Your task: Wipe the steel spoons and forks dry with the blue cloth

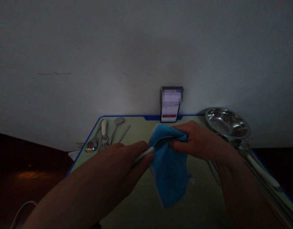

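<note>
My left hand (137,152) is closed around the pale handle of a piece of cutlery (150,150), whose thin curved metal neck runs to the right. A blue cloth (169,178) hangs from my right hand (194,140), pinched between the thumb and fingers around the cutlery's far end. The cloth hides that end, so its kind cannot be made out. Both hands are above the middle of the table (137,194), close together but apart.
At the left lie a ladle-like spoon (91,146), a white-handled fork (104,128) and a long spoon (119,121). A phone (169,111) leans on the wall. A metal bowl (226,122) stands at right, near a white-handled utensil (263,171).
</note>
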`<state>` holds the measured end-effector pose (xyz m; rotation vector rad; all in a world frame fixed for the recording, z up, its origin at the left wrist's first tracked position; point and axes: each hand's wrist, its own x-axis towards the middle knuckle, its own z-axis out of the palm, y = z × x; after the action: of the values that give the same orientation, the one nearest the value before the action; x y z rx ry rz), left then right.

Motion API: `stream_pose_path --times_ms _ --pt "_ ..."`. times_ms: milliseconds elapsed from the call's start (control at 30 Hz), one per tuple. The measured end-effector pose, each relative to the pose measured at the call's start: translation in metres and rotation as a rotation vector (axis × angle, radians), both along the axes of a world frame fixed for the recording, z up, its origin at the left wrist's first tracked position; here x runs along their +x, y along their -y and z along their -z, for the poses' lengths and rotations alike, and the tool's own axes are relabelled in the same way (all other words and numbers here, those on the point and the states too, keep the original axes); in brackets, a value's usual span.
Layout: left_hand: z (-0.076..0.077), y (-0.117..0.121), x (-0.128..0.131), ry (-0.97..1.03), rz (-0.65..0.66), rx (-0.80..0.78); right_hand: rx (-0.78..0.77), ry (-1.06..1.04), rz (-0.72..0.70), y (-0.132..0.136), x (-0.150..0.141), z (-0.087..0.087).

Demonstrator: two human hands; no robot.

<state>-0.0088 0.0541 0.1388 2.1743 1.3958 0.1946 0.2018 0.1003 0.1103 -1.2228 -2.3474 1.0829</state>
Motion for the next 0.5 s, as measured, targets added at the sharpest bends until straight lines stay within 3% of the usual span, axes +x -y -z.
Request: stream_pose_path --times_ms 200,333,500 --pt "0.000 0.000 -0.001 -0.038 0.021 -0.038 0.001 0.021 -0.021 0.001 -0.002 -0.001" --pt "0.008 0.001 -0.011 -0.090 0.014 -0.002 -0.003 0.042 -0.025 -0.002 0.004 0.002" --pt "0.011 0.006 -0.042 -0.065 -0.168 0.210 0.039 0.158 0.206 -0.009 0.036 0.006"
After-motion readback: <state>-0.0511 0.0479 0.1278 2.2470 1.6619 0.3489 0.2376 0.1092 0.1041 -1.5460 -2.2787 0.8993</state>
